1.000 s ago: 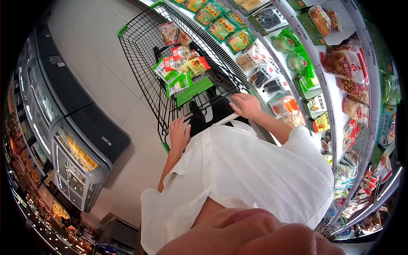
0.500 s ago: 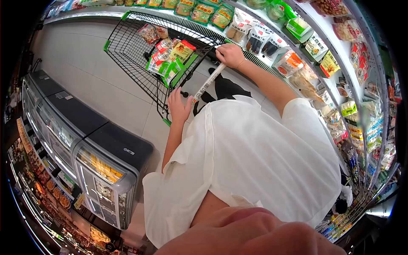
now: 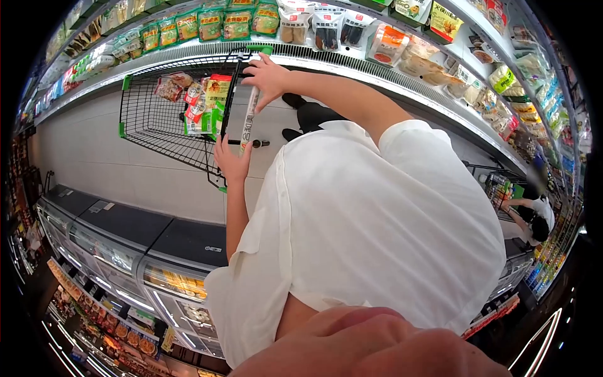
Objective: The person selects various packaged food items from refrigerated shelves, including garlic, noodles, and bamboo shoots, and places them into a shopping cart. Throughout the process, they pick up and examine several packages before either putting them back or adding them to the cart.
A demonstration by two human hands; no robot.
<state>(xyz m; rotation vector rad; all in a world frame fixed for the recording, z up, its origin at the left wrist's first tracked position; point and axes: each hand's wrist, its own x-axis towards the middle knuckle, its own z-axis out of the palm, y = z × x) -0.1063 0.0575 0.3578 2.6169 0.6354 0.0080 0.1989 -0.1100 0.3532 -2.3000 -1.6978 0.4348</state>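
Note:
A black wire shopping cart [image 3: 164, 154] with green corner pieces stands ahead of me, to the left in the view. Its pale printed handle [image 3: 249, 119] runs between my two hands. My left hand [image 3: 232, 162] lies at the handle's near end, fingers stretched toward the basket and thumb beside the bar. At the far end, my right hand [image 3: 269, 78] is over the handle with its fingers spread. Inside the cart are a yellow-and-red food packet [image 3: 217, 91], a red-and-white packet [image 3: 195, 103] and a clear bag of food [image 3: 168, 89].
A refrigerated shelf [image 3: 377, 66] of bagged foods runs along the cart's far side. Glass-topped freezer cases [image 3: 125, 226] line the near side, across the tiled floor [image 3: 81, 144]. Behind me on the right, another person [image 3: 537, 217] is beside a second cart [image 3: 499, 188].
The cart and both hands have shifted left in the view, the cart now more parallel to the shelf. My right hand's fingers have loosened and spread. Another person's cart has come into view.

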